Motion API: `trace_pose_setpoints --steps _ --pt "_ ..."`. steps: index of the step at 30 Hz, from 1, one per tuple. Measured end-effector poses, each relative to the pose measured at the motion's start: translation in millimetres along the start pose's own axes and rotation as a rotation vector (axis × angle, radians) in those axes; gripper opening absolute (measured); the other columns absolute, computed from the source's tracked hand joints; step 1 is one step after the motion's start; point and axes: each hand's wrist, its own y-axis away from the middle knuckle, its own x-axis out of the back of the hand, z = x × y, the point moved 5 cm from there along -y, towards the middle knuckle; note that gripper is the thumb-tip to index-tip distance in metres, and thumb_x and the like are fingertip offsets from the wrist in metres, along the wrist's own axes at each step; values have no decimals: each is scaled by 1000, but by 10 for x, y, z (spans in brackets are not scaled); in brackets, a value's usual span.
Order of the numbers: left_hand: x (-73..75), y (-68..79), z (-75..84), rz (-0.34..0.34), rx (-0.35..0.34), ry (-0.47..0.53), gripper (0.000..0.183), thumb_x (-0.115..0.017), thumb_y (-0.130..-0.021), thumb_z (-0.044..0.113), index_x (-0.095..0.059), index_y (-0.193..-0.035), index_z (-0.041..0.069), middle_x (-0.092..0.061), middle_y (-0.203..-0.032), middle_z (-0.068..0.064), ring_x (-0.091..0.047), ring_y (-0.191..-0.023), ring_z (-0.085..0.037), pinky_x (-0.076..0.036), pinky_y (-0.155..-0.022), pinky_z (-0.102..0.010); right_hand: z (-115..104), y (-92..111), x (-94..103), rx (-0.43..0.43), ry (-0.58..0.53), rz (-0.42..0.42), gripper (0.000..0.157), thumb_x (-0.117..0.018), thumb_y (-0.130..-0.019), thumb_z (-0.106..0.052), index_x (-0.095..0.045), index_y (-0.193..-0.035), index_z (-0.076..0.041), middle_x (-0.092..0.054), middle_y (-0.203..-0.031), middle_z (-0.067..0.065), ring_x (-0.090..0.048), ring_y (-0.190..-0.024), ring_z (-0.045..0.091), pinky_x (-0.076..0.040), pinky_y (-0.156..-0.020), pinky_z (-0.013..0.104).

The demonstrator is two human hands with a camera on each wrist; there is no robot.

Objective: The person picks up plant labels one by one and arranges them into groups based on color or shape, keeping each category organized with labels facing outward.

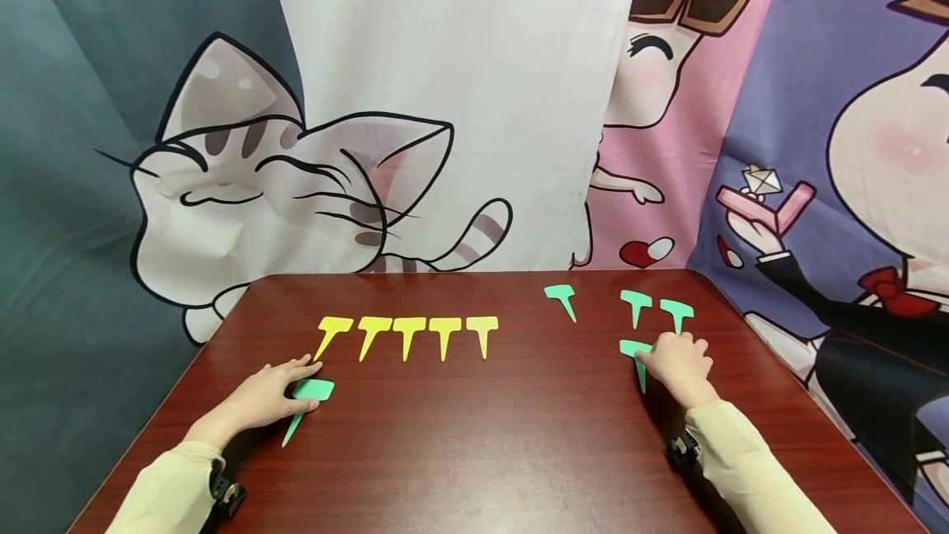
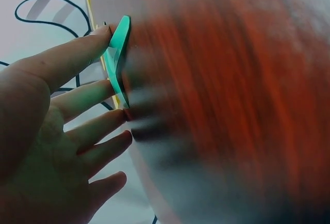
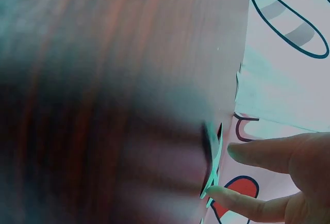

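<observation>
That thin green marker (image 1: 315,391) (pinched in the left hand (image 1: 268,393)) could slip, and the right hand's (image 1: 680,363) wide grip skid another marker (image 1: 633,348).

Cream sleeves (image 1: 749,468), 2 black wristbands (image 1: 683,450)

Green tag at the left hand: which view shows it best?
The head view: the green tag shows its face and spike. The left wrist view has it foreshortened; the right wrist view lacks it.
</observation>
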Motion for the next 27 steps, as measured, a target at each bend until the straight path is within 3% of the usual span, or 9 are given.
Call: trace_pose_setpoints --steps 9,22,27 --pt "5 18 25 3 -1 17 68 -72 -79 43 -56 -132 3 -47 -138 -29 -44 -125 -49 -30 -100 -67 32 -47 -33 -26 15 33 61 -73 -76 -42 -61 -98 15 -47 -100 40 -38 -98 57 -40 -73 65" --pt "26 28 23 6 2 8 69 -72 -79 43 -56 -132 3 -47 -138 -28 -43 -126 -50 -30 -99 -67 -1 -21 -8 -9 40 22 66 -74 -71 -53 -61 -86 10 -48 -94 37 -40 -95 55 -39 -72 63" --pt "24 22 29 -5 -3 12 69 -72 -79 44 -55 -133 3 -47 -138 -29 -42 -126 -50 -29 -100 -67 2 -16 -16 -10 49 23 67 -77 -70 -49 -61 -91 12 -48 -96 38 -40 -95 55 -40 -72 63"
